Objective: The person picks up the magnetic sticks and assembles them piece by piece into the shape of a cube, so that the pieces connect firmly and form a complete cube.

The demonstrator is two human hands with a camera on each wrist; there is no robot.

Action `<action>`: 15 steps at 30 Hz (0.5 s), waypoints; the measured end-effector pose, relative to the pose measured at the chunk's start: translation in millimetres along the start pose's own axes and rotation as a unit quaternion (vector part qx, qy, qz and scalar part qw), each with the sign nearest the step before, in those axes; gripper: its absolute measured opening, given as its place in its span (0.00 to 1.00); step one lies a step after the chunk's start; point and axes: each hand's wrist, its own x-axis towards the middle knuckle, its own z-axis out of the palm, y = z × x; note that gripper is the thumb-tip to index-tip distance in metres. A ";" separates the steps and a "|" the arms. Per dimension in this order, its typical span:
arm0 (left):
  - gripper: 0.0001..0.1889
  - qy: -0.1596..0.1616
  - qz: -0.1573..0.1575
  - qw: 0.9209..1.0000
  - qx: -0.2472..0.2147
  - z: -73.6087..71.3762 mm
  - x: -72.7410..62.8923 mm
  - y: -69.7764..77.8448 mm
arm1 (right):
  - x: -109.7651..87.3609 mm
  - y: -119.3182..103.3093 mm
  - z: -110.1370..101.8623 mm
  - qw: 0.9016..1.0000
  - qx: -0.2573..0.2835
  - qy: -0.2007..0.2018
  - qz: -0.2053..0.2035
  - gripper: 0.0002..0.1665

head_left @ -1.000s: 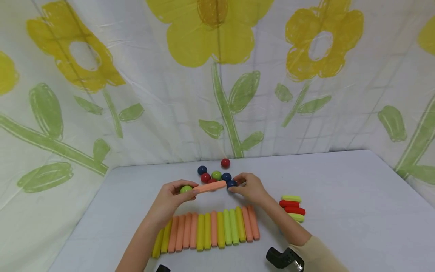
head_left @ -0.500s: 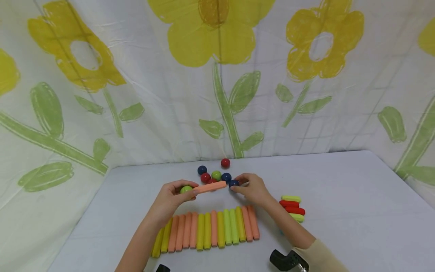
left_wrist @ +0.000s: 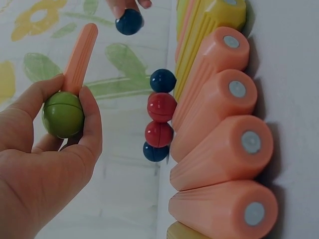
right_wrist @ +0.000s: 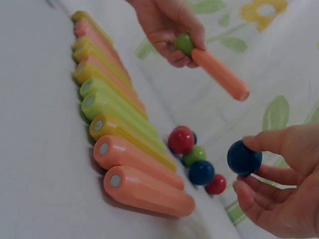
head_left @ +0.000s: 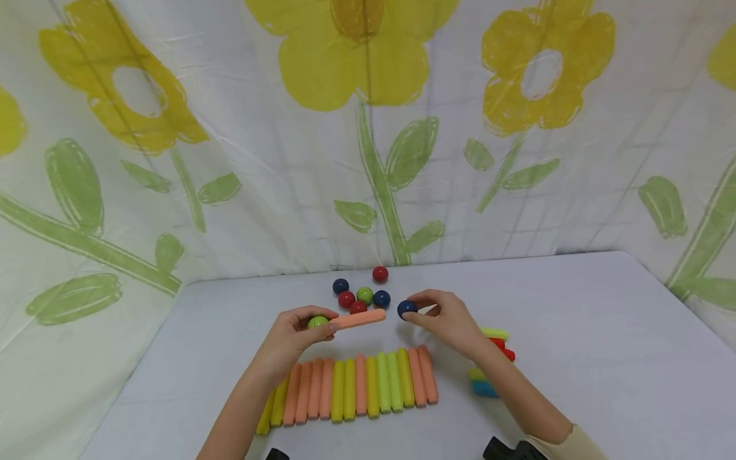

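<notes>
head view: your left hand (head_left: 289, 334) pinches a green ball (head_left: 317, 322) and an orange stick (head_left: 361, 319), whose end meets the ball. your right hand (head_left: 451, 319) pinches a dark blue ball (head_left: 407, 310), held near the stick's free end but not touching. the balls look slick, so a loose pinch could let one slip and roll across the bench (head_left: 575, 345). if the dark blue ball bumps the stick, the stick might fall and mess up the row of sticks (head_left: 349, 390) near you.
</notes>
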 end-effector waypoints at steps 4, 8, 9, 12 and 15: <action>0.14 -0.008 0.002 1.000 0.000 0.4 -0.2 0.3 | -6.7 -7.5 -7.0 1.000 0.000 -0.001 -0.010 0.22; 0.14 -0.014 0.003 1.000 0.000 1.1 -0.4 0.8 | -11.1 -13.9 -10.6 1.000 0.009 0.000 -0.003 0.22; 0.14 -0.015 0.003 1.000 0.001 1.3 -0.5 1.1 | -11.8 -15.1 -10.9 1.000 0.015 -0.002 -0.002 0.22; 0.14 -0.017 0.002 1.000 0.002 2.4 -0.9 1.8 | -13.6 -17.1 -10.9 0.999 0.034 -0.010 -0.001 0.22; 0.14 -0.024 0.002 1.000 0.006 4.1 -1.6 2.3 | -14.3 -16.7 -11.0 0.998 0.053 -0.018 0.000 0.22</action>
